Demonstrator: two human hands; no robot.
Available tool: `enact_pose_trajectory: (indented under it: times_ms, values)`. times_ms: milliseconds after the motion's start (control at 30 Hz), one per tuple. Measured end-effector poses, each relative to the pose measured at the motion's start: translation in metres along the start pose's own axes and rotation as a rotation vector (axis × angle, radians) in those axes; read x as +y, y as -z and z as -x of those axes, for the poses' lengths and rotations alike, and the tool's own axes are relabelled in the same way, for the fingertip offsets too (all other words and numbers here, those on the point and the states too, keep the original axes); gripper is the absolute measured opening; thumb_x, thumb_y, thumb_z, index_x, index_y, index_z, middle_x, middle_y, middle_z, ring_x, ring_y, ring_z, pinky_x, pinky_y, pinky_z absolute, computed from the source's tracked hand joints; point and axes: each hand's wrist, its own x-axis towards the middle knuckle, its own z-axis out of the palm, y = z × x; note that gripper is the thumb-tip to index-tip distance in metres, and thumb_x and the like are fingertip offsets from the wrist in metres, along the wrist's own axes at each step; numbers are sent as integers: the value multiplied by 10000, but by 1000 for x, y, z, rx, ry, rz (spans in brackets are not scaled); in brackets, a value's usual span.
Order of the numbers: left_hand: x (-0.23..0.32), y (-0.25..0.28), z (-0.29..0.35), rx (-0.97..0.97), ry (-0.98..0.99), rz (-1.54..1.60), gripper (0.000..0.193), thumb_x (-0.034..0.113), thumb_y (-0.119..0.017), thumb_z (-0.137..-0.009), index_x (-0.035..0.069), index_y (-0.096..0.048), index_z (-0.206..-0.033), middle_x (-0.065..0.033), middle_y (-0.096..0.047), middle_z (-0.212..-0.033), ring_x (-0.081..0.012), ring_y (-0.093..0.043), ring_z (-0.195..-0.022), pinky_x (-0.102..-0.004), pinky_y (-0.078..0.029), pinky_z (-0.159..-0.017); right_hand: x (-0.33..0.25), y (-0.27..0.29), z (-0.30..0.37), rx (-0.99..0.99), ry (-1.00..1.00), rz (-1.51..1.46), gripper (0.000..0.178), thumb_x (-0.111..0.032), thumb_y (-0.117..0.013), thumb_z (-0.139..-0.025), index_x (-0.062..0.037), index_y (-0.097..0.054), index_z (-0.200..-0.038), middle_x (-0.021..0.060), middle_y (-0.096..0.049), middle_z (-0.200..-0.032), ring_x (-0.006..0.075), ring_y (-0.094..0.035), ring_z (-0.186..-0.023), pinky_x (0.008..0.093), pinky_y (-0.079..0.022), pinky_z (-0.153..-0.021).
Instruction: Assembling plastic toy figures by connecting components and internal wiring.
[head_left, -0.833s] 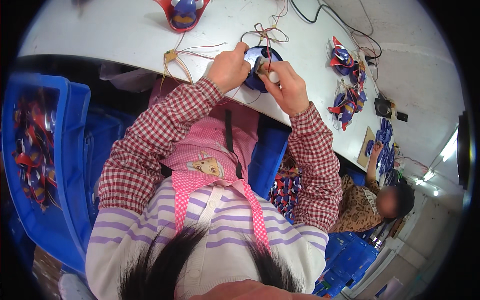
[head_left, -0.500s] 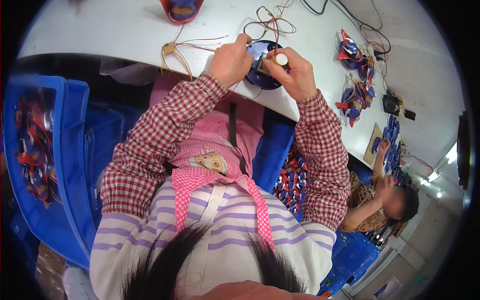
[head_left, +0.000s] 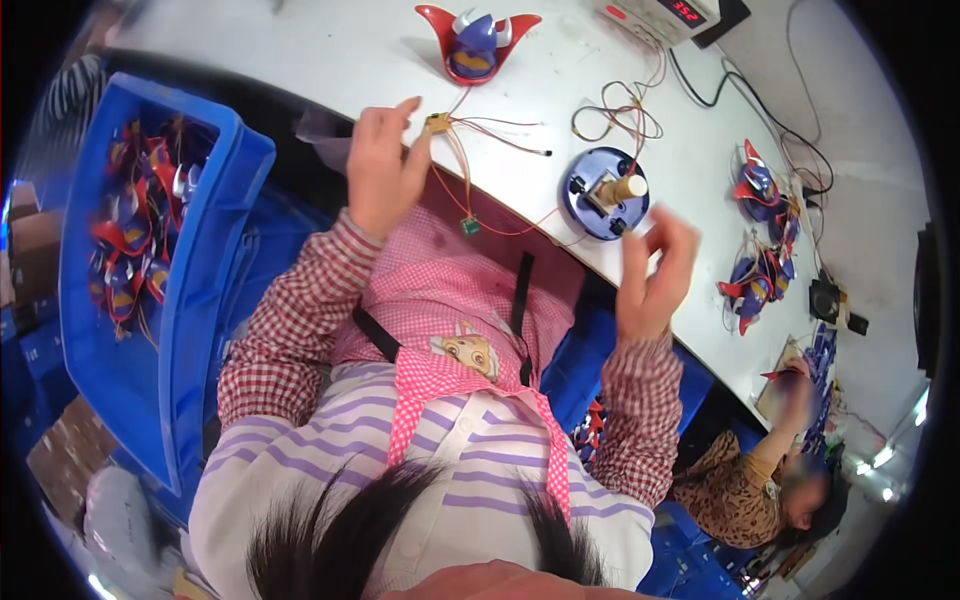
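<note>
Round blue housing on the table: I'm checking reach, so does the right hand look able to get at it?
Probably yes: the right hand looks empty, beside the round blue housing, with nothing visible between them.

I find, by remote view, an assembly workshop: the white bench point(head_left: 330, 55) bears an open round unit point(head_left: 606, 194), matching winged figures point(head_left: 476, 45) and a red-display box point(head_left: 655, 18); a blue crate point(head_left: 190, 290) holds more; a co-worker point(head_left: 725, 500) is farther along.
</note>
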Motion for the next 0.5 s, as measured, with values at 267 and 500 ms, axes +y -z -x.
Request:
enact_pose_trajectory:
  times_ms: [267,500]
  values:
    - [-37,-6,-21,-217,-337,-142,350,15,-565,-788,2,-561,-1138,-103,-517,-997,-204,-490,-805,-266,-435,-723,2,-118,86,-565,-107,121,465,-238,-703,-786,9,-498,-1122,126,-584,-788,234,-593,-622,327,-491,-571]
    - [-24,10,1,-17,-142,88,268,-16,-539,-788,1,-596,-1049,-92,-541,-935,-192,-494,-764,-260,-432,-691,4,-147,74,-369,-477,-325,511,-232,-718,-789,41,-466,-1138,104,-609,-815,154,-591,-624,235,-471,-540]
